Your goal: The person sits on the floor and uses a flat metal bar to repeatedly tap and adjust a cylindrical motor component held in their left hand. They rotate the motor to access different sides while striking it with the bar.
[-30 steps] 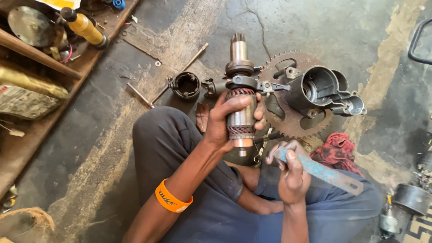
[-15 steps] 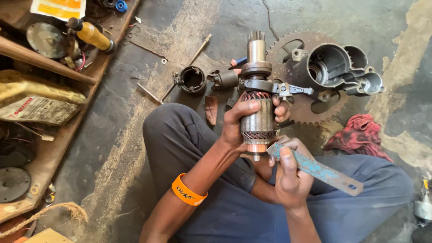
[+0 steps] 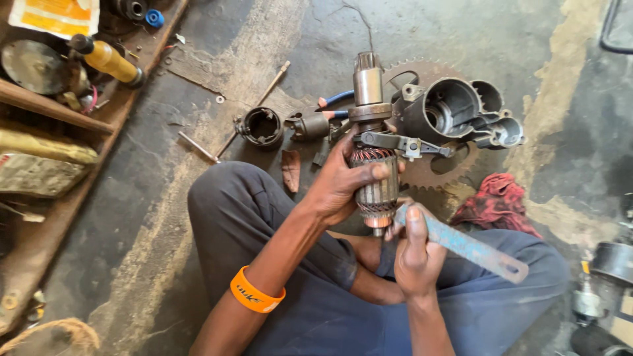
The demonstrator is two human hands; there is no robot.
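Head view, largest down: cracked concrete floor [image 3: 217, 198], person seated on it in dark blue trousers. Wooden shelf [image 3: 39, 105] along left edge, cluttered with a yellow bottle [image 3: 109, 60], round metal disc [image 3: 30, 64], cans. Toothed sprocket [image 3: 435, 165] flat on floor ahead, grey cast housing [image 3: 455, 112] resting on top of it. Red rag [image 3: 494, 201] just right of sprocket, beside right knee. Motor armature [image 3: 372, 151] held upright over lap, shaft end up, copper windings showing, black lever arm across its middle. Left hand [image 3: 343, 181] clenched around armature body, thumb across windings; orange wristband [image 3: 256, 291] on that forearm. Right hand [image 3: 410, 254] gripping near end of flat blue metal bar [image 3: 468, 245], index finger laid along it, bar tip touching lower end of armature. Small black ring part [image 3: 262, 126] on floor left of armature; thin metal rods [image 3: 198, 147] nearby; blue-handled tool [image 3: 336, 99] partly hidden behind armature.
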